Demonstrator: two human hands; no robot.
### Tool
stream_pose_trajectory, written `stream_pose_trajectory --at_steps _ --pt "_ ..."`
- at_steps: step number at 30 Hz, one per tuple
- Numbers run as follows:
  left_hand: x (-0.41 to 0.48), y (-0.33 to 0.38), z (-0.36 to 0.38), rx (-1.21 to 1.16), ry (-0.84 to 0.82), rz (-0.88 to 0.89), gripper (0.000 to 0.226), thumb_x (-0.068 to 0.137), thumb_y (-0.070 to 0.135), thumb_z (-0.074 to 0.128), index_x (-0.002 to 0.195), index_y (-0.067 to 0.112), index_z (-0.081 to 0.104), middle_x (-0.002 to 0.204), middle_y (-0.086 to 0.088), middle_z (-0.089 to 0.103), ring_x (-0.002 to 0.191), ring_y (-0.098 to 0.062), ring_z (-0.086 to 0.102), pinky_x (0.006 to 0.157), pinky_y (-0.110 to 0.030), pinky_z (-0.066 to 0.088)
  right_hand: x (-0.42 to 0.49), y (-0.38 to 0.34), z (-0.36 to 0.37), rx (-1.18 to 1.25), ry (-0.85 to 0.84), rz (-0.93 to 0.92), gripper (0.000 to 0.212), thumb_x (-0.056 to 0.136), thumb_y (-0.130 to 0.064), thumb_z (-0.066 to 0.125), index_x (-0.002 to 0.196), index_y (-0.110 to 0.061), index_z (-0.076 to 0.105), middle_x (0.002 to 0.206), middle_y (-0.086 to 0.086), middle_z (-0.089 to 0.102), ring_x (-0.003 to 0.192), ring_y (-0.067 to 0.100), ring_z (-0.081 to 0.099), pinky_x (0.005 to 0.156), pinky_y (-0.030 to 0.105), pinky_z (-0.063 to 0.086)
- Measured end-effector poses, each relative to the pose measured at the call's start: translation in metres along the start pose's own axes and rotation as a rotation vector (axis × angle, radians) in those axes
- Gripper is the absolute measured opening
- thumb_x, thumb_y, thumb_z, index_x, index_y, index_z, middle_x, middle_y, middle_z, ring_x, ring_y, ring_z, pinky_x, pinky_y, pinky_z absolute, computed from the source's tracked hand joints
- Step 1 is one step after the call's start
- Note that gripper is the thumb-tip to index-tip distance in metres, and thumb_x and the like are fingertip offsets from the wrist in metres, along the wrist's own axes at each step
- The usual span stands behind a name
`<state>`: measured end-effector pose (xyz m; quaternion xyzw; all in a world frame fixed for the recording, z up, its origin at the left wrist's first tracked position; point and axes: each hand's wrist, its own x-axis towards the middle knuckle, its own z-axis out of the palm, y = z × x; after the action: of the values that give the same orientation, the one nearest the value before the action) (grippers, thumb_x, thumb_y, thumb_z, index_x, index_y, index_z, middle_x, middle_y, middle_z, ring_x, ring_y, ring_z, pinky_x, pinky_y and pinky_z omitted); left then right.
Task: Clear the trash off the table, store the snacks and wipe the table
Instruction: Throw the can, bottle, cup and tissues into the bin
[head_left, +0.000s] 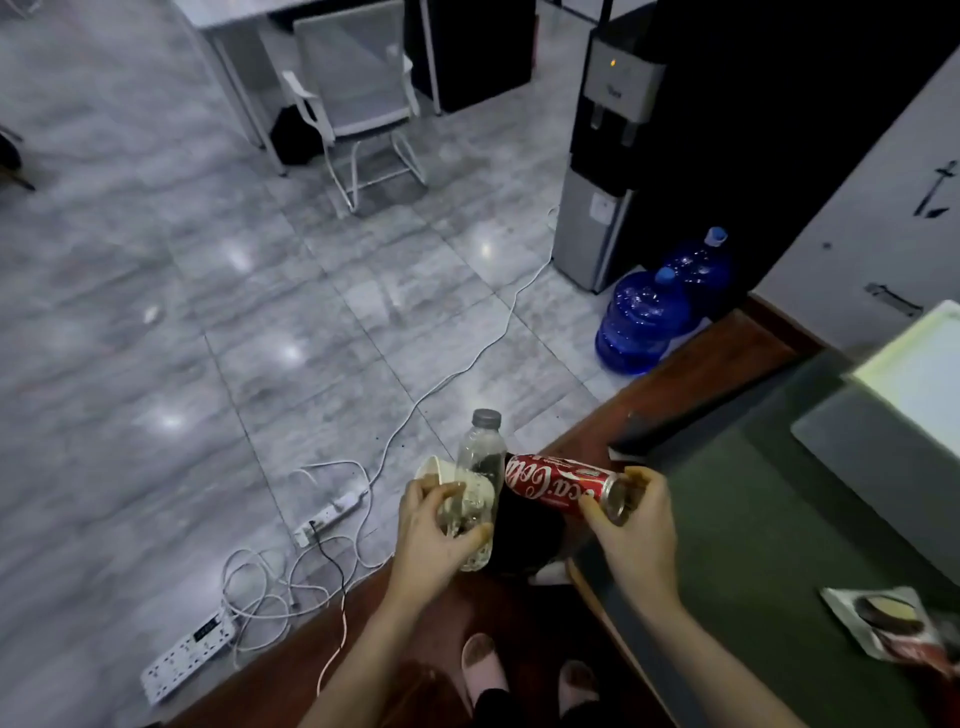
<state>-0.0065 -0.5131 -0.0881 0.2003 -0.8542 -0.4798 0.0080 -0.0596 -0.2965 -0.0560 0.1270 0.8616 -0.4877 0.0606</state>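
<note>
My left hand (434, 535) grips a clear plastic bottle (480, 462) with a grey cap together with a crumpled paper cup (441, 473), both held over the floor. My right hand (631, 525) holds a red Coca-Cola can (550, 483) lying sideways, its top end toward my palm. Under the can and bottle sits a dark bin or bag (524, 540), mostly hidden by them. At the right is the green-topped table (753, 519), with a cookie snack packet (888, 618) near its front right edge.
A grey laptop (883, 457) and a white board (919, 369) lie on the table's far right. Power strips (187, 654) and white cables cross the tiled floor at left. Two blue water jugs (644, 322) stand by a water dispenser (602, 166). A chair (358, 104) stands farther back.
</note>
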Motion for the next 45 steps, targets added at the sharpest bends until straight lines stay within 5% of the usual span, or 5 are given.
stream_pose_trajectory --at_steps 20,25,30,35,45 --pt "0.162 -0.290 0.214 -0.157 -0.224 -0.501 0.049 0.068 0.016 0.076 0.112 0.016 0.054 0.115 0.000 0.032 0.088 -0.004 0.047 0.067 0.002 0.032 0.217 0.203 0.276 -1.100 -0.634 -0.179 0.063 0.086 -0.038 0.063 0.132 -0.012 0.027 0.127 0.010 0.039 0.108 0.027 0.057 0.078 0.034 0.048" --pt "0.186 -0.336 0.282 -0.145 -0.255 -0.533 0.039 0.058 0.024 0.076 0.092 0.011 0.063 0.110 -0.008 0.047 0.084 -0.009 0.056 0.070 -0.010 0.046 0.239 0.275 0.314 -1.165 -0.994 0.131 0.089 0.092 -0.041 0.054 0.149 -0.005 -0.004 0.153 0.022 0.009 0.131 0.038 0.038 0.101 0.039 0.037" --pt "0.195 -0.405 0.340 -0.077 -0.275 -0.596 0.037 0.052 0.035 0.073 0.085 0.022 0.062 0.098 -0.007 0.058 0.095 -0.023 0.058 0.082 -0.025 0.052 0.263 0.290 0.302 -1.349 -1.192 0.093 0.073 0.092 -0.043 0.052 0.144 -0.009 0.014 0.146 0.017 0.027 0.129 0.036 0.039 0.100 0.041 0.037" --pt "0.200 -0.363 0.315 -0.066 -0.326 -0.648 0.042 0.078 0.012 0.066 0.118 0.006 0.053 0.109 -0.007 0.059 0.102 -0.024 0.057 0.075 -0.020 0.038 0.282 0.264 0.283 -1.392 -1.144 0.063 0.070 0.092 -0.041 0.051 0.143 -0.007 0.019 0.143 0.019 0.033 0.128 0.038 0.041 0.103 0.044 0.039" --pt "0.180 -0.164 0.154 0.324 -0.485 -0.246 0.015 0.082 0.023 0.053 0.084 0.009 0.059 0.092 -0.014 0.067 0.091 -0.032 0.062 0.068 -0.030 0.044 0.173 0.067 0.175 -0.911 -0.769 -0.229 0.058 0.094 -0.036 0.049 0.139 -0.007 0.028 0.133 0.019 0.042 0.118 0.036 0.050 0.089 0.041 0.043"
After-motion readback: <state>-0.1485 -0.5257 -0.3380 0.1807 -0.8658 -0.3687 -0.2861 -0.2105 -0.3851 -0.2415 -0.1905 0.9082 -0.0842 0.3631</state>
